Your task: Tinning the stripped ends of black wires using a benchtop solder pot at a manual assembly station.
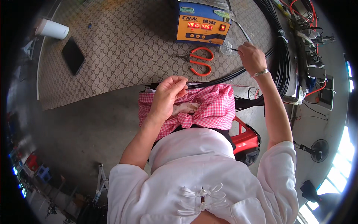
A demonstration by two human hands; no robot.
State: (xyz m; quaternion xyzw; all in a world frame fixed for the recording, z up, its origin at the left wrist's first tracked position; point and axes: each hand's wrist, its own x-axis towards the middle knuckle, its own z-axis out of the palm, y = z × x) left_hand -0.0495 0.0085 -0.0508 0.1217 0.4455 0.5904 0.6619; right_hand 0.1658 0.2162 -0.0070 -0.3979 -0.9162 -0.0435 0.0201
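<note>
My left hand [169, 95] is closed at the table's near edge, its fingers wrapped at the end of a black cable bundle [212, 82] that curves away to the right. How many strands it grips is hidden. Farther right, my right hand [254, 59] pinches a thin black piece [234, 49], whose tip points left over a small clear round dish [228, 47]. The kind of that piece is too small to make out. Between my hands lie orange-handled scissors [201, 62], blades to the left. Behind them stands a blue and orange soldering-type control box [201, 28] with a lit red display.
A phone [73, 56] and a white cup [52, 29] lie on the patterned table cover [123, 48] at left. A large coil of black cable [282, 71] hangs over the right side. Wires and a fan [319, 150] are farther right; a red stool [246, 138] stands below the table.
</note>
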